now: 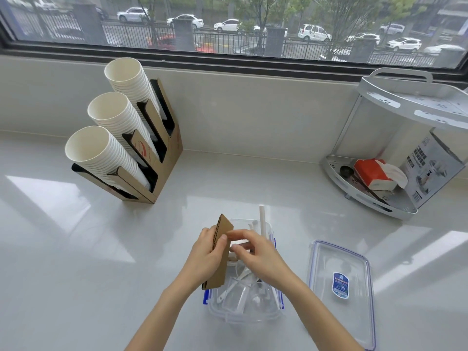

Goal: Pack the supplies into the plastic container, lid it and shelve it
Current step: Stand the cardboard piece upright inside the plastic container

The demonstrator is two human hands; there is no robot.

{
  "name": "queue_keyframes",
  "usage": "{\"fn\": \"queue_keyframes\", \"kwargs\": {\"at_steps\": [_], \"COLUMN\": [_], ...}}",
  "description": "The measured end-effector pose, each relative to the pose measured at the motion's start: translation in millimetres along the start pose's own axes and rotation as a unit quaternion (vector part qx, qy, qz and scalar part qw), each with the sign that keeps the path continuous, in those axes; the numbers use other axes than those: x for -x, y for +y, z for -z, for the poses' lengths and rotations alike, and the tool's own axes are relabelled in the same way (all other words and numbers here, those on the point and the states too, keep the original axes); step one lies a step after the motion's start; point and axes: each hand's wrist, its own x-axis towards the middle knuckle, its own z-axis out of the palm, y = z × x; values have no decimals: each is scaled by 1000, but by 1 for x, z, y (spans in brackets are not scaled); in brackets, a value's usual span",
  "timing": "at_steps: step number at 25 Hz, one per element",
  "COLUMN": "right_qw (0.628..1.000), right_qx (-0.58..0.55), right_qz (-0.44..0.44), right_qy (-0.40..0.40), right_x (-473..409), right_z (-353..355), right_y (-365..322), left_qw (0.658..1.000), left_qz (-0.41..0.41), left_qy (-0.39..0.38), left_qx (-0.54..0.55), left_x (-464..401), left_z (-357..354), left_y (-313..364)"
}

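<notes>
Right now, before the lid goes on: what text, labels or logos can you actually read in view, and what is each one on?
None can be read.
Lid: blue sticker with white print, too small to read.
White box on the corner rack: dark print and product pictures, blurred.
Cup holder: red mark on the cardboard, no letters readable.
Tissue pack: no text made out.
Cardboard sleeve in the left hand: plain.

Three stacks of paper cups (106, 138) lean in a cardboard holder (162, 173) on the bench (76, 249), a tissue pack (374, 173) far right.
</notes>
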Motion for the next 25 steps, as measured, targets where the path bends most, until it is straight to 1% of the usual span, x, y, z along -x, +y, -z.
{"fn": "queue_keyframes", "kwargs": {"at_steps": [3, 9, 15, 19, 25], "right_qw": [1000, 999, 998, 995, 994], "right_qx": [-13, 35, 4, -2, 66], "right_qz": [-14, -18, -58, -89, -90], "right_qy": [-8, -12, -28, -35, -13], "right_x": [5, 12, 12, 6, 0], "right_z": [-11, -28, -46, -51, -56], "right_y": [0, 7, 16, 26, 34], "left_qw": [1000, 998, 998, 996, 989], "left_qz": [8, 59, 44, 60, 73], "left_qy": [2, -4, 30, 35, 78], "left_qx": [-4, 37, -46, -62, -98], "left_x": [3, 11, 10, 4, -2], "left_z": [2, 2, -7, -11, -21], "left_y": [-6, -25, -36, -47, -58]}}
